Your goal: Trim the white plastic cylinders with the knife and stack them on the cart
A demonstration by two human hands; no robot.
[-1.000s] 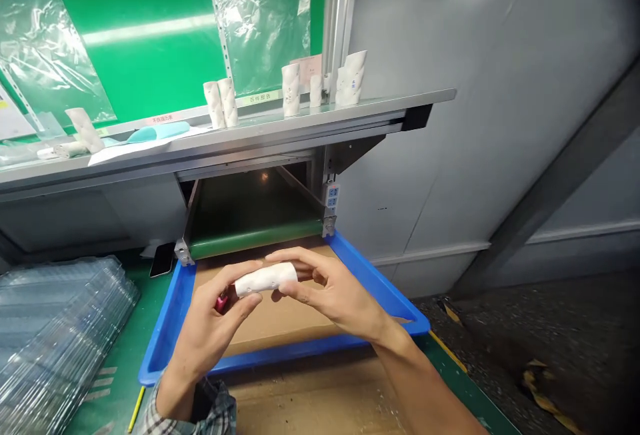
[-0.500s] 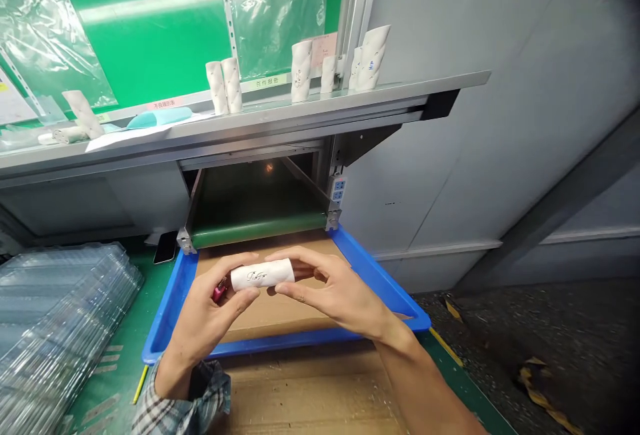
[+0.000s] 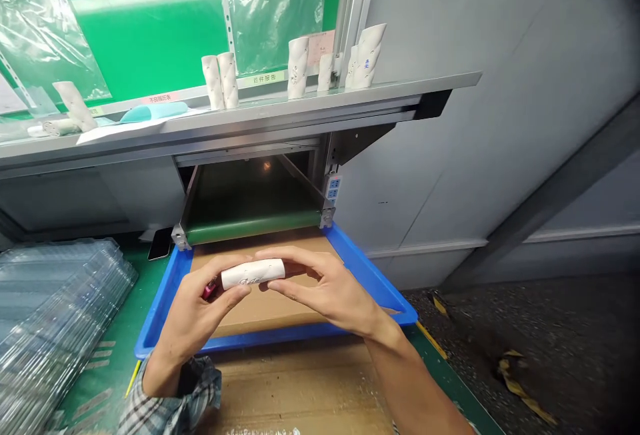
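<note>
A short white tube (image 3: 254, 274) with dark handwriting-like marks lies nearly level between my two hands, above the blue tray. My left hand (image 3: 197, 312) grips its left end, thumb in front and fingers behind. A small pink-red object (image 3: 210, 288) is tucked in that same hand; its kind is not clear. My right hand (image 3: 327, 288) pinches the right end between thumb and fingers. The fingertips behind the tube are partly hidden.
Below the hands is a blue tray (image 3: 280, 342) lined with cardboard, at the end of a green conveyor belt (image 3: 255, 222). Clear plastic trays (image 3: 55, 302) are stacked at left, near a phone (image 3: 160, 244). Several white twisted tubes (image 3: 299, 68) stand on the metal shelf (image 3: 240, 118).
The tube has been rolled between my fingers, so its writing now sits lower, near the bottom edge. Both hands keep their hold, and the view has shifted slightly.
</note>
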